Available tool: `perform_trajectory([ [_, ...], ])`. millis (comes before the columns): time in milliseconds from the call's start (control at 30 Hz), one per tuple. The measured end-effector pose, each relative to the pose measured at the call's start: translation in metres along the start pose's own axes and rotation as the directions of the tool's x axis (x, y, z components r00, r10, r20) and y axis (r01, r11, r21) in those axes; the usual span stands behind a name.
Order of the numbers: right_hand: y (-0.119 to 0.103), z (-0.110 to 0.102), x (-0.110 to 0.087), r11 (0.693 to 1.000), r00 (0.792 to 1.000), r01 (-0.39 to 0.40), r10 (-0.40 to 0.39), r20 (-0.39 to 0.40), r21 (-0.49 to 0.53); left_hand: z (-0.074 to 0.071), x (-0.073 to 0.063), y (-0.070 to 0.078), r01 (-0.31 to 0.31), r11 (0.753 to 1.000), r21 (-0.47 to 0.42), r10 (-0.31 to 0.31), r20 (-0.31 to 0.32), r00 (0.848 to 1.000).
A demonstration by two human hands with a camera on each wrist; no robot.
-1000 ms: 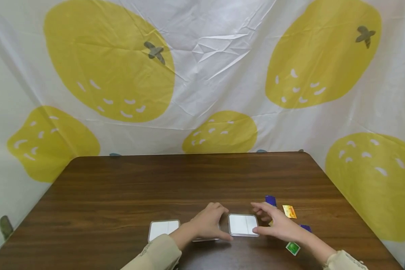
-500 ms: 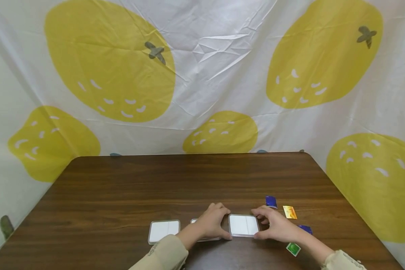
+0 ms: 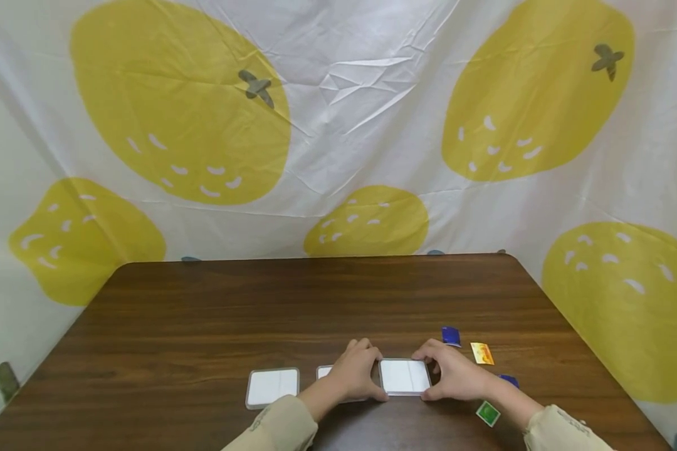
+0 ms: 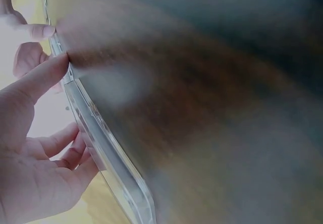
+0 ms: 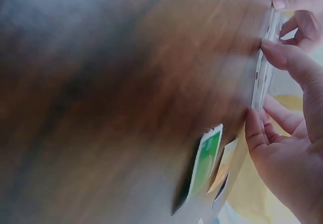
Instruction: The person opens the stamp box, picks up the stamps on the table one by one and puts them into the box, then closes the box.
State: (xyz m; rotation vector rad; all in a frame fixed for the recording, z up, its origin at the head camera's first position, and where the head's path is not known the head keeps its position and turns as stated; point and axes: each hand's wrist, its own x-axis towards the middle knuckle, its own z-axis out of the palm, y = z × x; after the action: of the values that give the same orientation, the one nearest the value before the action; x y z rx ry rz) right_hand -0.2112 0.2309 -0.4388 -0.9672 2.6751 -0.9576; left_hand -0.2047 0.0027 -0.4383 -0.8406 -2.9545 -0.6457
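A square, clear-edged plastic case (image 3: 404, 376) with a white top lies flat on the table, between the two hands. My left hand (image 3: 354, 373) holds its left side, thumb at the front corner and fingers at the back one. Opposite it, my right hand (image 3: 454, 373) grips the right side in the same way, fingers bent. The left wrist view shows the left thumb (image 4: 48, 72) against the clear edge. Under the left hand is a second case (image 3: 323, 371), mostly hidden. A third case (image 3: 272, 388) lies farther left.
Small flat packets lie to the right: a blue one (image 3: 451, 336), an orange one (image 3: 482, 353), another blue one (image 3: 509, 380) partly behind the right forearm, and a green one (image 3: 488, 413) with serrated ends. Behind the brown table (image 3: 259, 300) hangs a lemon-print cloth (image 3: 367, 125).
My right hand has moved in, its fingers closing round the case's right side from a more spread pose. The left hand has shifted slightly right, against the left edge. The cases have stayed put.
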Motion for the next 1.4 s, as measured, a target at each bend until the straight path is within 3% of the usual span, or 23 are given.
perform_trajectory([
  [600, -0.003, -0.004, 0.008, 0.996, 0.999, 0.035, -0.033, 0.025, -0.078, -0.001, -0.002, 0.0, 0.008, 1.0, 0.02, -0.009, 0.017, 1.0],
  [833, -0.001, -0.005, 0.006, 0.998, 0.999, 0.045, -0.043, 0.032, -0.04, -0.001, -0.003, 0.0, 0.006, 1.0, 0.011, -0.006, 0.007, 1.0],
  [1100, 0.0, -0.017, 0.005, 0.997, 0.997, 0.074, -0.075, -0.024, -0.034, 0.0, -0.004, 0.001, 0.004, 1.0, -0.003, -0.004, -0.012, 1.0],
  [1400, 0.015, -0.035, 0.021, 0.996, 0.999, 0.021, -0.025, -0.043, -0.085, 0.001, -0.003, 0.0, 0.014, 1.0, -0.011, -0.014, -0.005, 1.0],
])
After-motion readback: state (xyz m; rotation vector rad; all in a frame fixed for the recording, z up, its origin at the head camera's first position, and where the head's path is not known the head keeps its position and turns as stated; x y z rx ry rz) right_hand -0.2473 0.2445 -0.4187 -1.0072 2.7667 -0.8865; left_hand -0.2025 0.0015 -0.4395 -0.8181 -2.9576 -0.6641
